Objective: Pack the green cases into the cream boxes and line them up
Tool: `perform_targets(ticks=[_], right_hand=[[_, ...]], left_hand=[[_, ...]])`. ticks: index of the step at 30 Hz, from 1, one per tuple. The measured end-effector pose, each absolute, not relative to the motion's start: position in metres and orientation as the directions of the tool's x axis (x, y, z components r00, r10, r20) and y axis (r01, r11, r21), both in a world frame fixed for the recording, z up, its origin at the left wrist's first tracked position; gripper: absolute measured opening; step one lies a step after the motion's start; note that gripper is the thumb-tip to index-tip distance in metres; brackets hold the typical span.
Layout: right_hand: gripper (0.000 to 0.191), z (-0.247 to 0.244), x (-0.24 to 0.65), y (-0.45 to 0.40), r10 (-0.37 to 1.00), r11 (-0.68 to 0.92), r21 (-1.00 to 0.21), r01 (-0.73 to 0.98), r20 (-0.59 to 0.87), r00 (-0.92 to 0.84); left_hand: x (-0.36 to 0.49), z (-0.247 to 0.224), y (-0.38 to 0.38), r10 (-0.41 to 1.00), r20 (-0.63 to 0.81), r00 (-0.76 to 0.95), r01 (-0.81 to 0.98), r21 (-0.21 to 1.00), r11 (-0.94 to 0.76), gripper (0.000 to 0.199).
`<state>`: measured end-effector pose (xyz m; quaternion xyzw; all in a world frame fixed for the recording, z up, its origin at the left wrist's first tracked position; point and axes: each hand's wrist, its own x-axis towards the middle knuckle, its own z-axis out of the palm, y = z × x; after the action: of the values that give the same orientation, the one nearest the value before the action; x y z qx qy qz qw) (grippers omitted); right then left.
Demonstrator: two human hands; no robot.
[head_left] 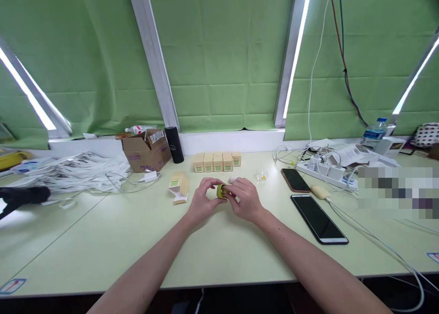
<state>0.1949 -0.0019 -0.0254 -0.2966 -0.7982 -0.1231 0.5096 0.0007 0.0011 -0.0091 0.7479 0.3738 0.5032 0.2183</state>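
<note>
Both hands meet over the table, around a small yellow-green hollow piece (221, 191) whose exact kind I cannot make out. My left hand (203, 199) grips its left side between thumb and fingers. The fingers of my right hand (245, 197) close on its right side and partly cover it. Just behind the right hand lies a small whitish object (233, 179), mostly hidden. A small kraft box (179, 185) with its flap open lies left of the hands. Farther right sits a small clear plastic piece (261, 175) with a yellow spot.
Several small kraft boxes (217, 162) stand in a row at the back. Left are a cardboard carton (146, 154), a black cylinder (174, 145) and a heap of white cables (75, 170). Right lie two phones (318, 219), a power strip (325, 174) and cords.
</note>
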Motion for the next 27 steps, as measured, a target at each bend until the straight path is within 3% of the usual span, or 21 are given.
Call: perform_targets(ticks=[11,15,20,27], right_hand=[[0.061,-0.0255,0.1957,-0.0063,0.418,0.828,-0.215,0.519,0.853,-0.314],[0.062,-0.029,0.1935,-0.0049,0.438,0.84,-0.263,0.474,0.845,-0.308],[0.054,-0.0296,0.1917,-0.0029,0.529,0.825,-0.442,0.353,0.823,-0.207],[0.047,-0.0302,0.1919,0.0011,0.635,0.753,-0.6,0.271,0.77,-0.063]], left_hand=[[-0.0045,-0.0117,0.0042,0.764,0.628,0.149,0.367,0.682,-0.633,0.044],[-0.004,-0.0116,0.0035,0.744,0.646,0.171,0.378,0.655,-0.655,0.046],[-0.003,-0.0114,0.0011,0.73,0.657,0.189,0.372,0.64,-0.672,0.06],[-0.0055,-0.0131,0.005,0.764,0.63,0.14,0.424,0.659,-0.621,0.015]])
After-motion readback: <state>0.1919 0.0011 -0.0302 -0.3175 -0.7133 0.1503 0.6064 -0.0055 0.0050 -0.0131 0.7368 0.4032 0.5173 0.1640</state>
